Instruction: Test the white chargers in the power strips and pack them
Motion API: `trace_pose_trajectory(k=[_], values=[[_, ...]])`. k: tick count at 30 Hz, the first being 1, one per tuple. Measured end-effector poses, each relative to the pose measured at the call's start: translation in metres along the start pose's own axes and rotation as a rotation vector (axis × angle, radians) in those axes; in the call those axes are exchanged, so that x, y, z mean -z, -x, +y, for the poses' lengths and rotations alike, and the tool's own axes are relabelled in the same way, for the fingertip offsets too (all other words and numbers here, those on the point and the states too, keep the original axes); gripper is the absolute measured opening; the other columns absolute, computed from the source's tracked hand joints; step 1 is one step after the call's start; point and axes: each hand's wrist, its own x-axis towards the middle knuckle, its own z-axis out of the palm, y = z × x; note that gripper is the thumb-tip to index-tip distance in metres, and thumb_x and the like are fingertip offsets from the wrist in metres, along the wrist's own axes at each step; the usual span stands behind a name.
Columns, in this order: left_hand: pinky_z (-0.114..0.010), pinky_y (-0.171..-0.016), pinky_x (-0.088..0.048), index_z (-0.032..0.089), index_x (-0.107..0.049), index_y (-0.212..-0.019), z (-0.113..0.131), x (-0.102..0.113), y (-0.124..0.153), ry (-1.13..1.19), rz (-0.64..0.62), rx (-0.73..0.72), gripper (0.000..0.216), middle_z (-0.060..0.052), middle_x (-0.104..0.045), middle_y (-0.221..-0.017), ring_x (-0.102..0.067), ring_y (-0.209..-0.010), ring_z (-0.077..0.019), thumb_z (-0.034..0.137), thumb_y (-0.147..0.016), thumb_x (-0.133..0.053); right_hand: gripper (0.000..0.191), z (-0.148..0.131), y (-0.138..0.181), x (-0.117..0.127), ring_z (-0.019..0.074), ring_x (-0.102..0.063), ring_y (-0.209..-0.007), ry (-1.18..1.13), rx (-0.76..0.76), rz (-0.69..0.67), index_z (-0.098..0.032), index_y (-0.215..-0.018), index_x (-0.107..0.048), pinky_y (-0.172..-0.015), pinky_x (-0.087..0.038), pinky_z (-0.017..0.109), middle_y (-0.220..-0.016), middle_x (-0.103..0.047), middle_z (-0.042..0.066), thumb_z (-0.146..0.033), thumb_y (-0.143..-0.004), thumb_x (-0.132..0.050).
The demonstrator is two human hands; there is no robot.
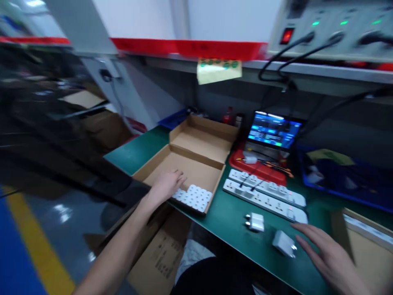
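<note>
My left hand (pixel 167 185) is inside the near end of an open cardboard box (pixel 192 164). Its fingers curl down beside rows of white plug adapters (pixel 196 197) packed along the box's near right corner; whatever the fingertips hold is hidden beneath them. At the right, my right hand (pixel 330 256) is held with thumb and fingers apart and nothing between them. Nearest to it on the green bench lies a white plug charger (pixel 284 243), prongs pointing right. Another white plug charger (pixel 255 222) lies to its left, prongs facing left.
Two white power strips (pixel 265 198) lie behind the chargers, some sockets filled. Beyond them are a red tray (pixel 256 167) and a lit screen (pixel 274 130). A second cardboard box (pixel 368 246) is at the right, a blue bin (pixel 353 186) behind it. An overhead shelf carries a socket panel.
</note>
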Motion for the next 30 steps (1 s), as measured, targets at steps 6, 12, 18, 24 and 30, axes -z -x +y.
trace_pose_trajectory(k=[6, 12, 18, 24, 30], values=[[-0.046, -0.097, -0.057, 0.019, -0.059, -0.149, 0.178, -0.068, 0.023, 0.068, 0.076, -0.697, 0.046, -0.017, -0.069, -0.140, -0.065, -0.122, -0.0339, 0.035, -0.106, -0.064, 0.050, -0.023, -0.011, 0.014, 0.0350, -0.072, -0.125, 0.016, -0.059, -0.360, -0.035, -0.144, -0.075, -0.107, -0.059, 0.053, -0.138, -0.076, 0.011, -0.053, -0.112, -0.041], [-0.041, -0.076, -0.049, 0.010, -0.064, -0.134, 0.259, -0.108, 0.040, -0.100, 0.113, -1.027, 0.030, -0.015, -0.069, -0.117, -0.063, -0.104, -0.0288, 0.017, -0.107, -0.054, 0.034, -0.020, -0.019, 0.007, 0.0332, -0.076, -0.101, 0.128, -0.077, -0.299, -0.025, -0.115, -0.080, -0.092, -0.059, 0.045, -0.103, -0.081, 0.011, -0.039, -0.108, -0.050], [-0.038, -0.071, -0.047, 0.018, -0.063, -0.098, 0.255, -0.117, 0.037, -0.059, -0.035, -1.045, 0.005, -0.010, -0.064, -0.096, -0.060, -0.091, -0.0268, 0.013, -0.099, -0.061, 0.041, 0.005, -0.032, 0.010, 0.0326, -0.074, -0.122, 0.016, -0.070, -0.160, -0.023, -0.140, -0.069, -0.103, -0.057, 0.044, -0.135, -0.077, 0.014, -0.036, -0.108, -0.047], [-0.037, -0.087, -0.057, 0.020, -0.060, -0.135, 0.280, -0.092, -0.001, 0.233, -0.198, -0.721, 0.026, -0.010, -0.069, -0.119, -0.069, -0.105, -0.0256, 0.026, -0.110, -0.058, 0.046, 0.017, -0.060, 0.012, 0.0323, -0.071, -0.124, -0.002, -0.023, -0.008, -0.020, -0.149, -0.063, -0.105, -0.057, 0.045, -0.142, -0.071, 0.016, -0.028, -0.108, -0.043], [-0.040, -0.088, -0.060, 0.018, -0.065, -0.126, 0.312, -0.085, -0.051, 0.047, -0.255, -0.590, 0.022, -0.014, -0.067, -0.125, -0.073, -0.099, -0.0282, 0.023, -0.110, -0.052, 0.044, 0.014, -0.073, 0.005, 0.0310, -0.071, -0.124, 0.055, -0.034, -0.073, -0.020, -0.143, -0.067, -0.104, -0.055, 0.039, -0.142, -0.072, 0.014, -0.017, -0.101, -0.052]])
